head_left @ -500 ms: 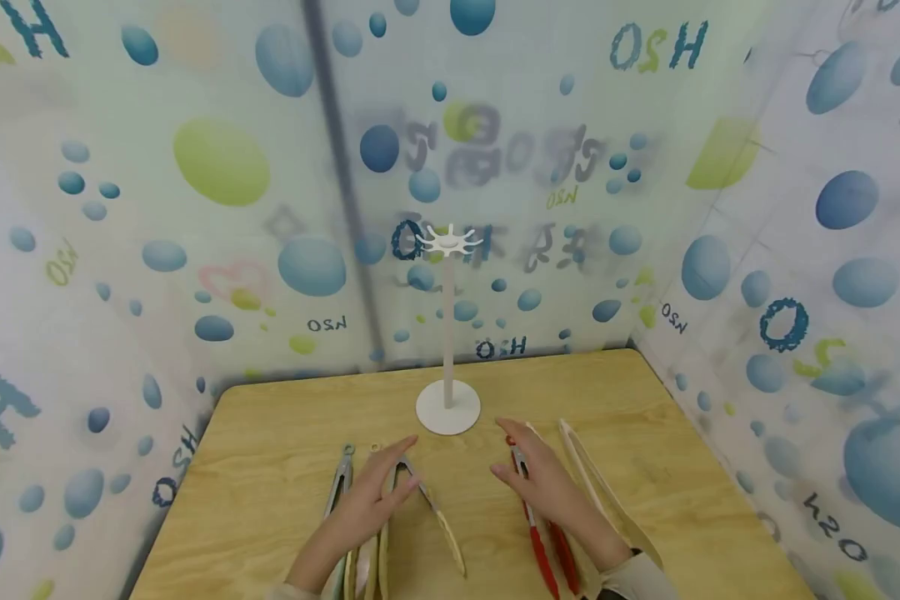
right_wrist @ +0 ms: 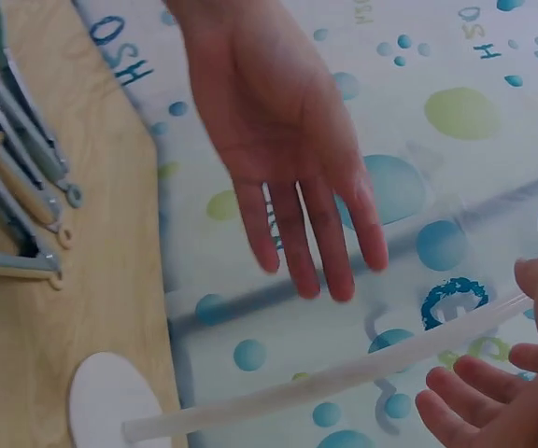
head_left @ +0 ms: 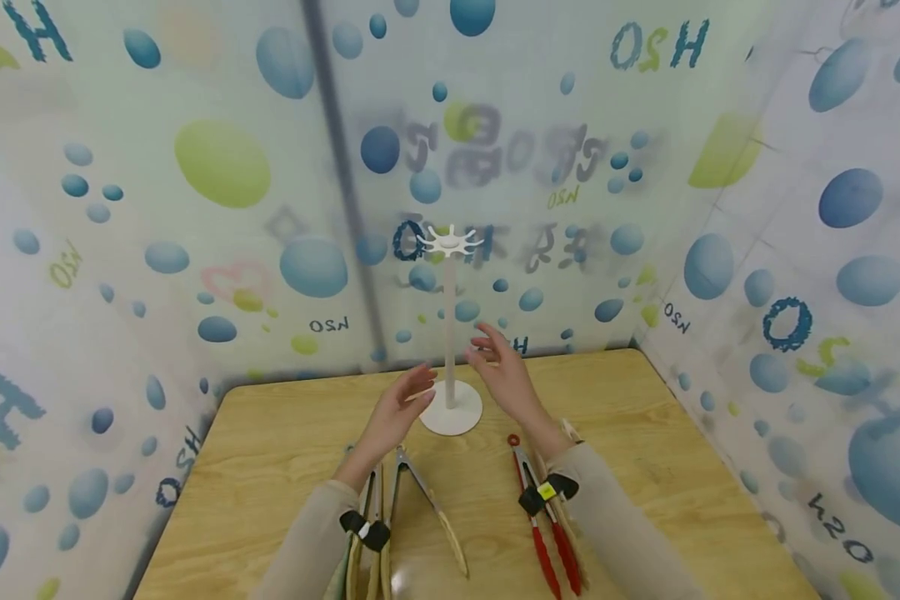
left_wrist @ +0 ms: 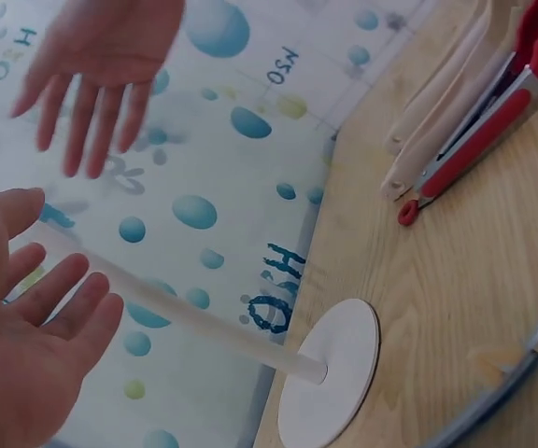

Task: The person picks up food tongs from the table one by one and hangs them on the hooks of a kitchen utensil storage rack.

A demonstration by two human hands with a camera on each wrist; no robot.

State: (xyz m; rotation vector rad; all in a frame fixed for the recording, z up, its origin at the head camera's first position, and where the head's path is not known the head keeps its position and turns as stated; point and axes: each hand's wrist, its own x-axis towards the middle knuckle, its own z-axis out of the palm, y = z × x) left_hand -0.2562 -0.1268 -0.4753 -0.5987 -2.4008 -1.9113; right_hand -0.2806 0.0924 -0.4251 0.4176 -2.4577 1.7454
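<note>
A white stand (head_left: 450, 321) with a round base and a top of several curved prongs rises near the table's back edge. To the left of its pole is my left hand (head_left: 396, 412), palm inward, fingers extended and holding nothing. Right of the pole and a little higher, my right hand (head_left: 506, 379) has its fingers loosely bent and also holds nothing. In the left wrist view both hands, left (left_wrist: 35, 345) and right (left_wrist: 110, 56), appear apart from the pole. Below my right forearm lie red tongs (head_left: 543, 546); spread tongs with yellowish tips (head_left: 442, 525) lie below my left hand.
More tongs, green-grey (right_wrist: 26, 112) and beige (right_wrist: 26, 191), lie at the left under my left forearm. Pale tongs (left_wrist: 465, 93) lie beside the red ones, mostly hidden by my right sleeve in the head view. Patterned curtains (head_left: 217, 162) surround the wooden table (head_left: 285, 425).
Both hands have moved up and forward from above the tongs to either side of the stand's pole. The tongs and the stand have not moved.
</note>
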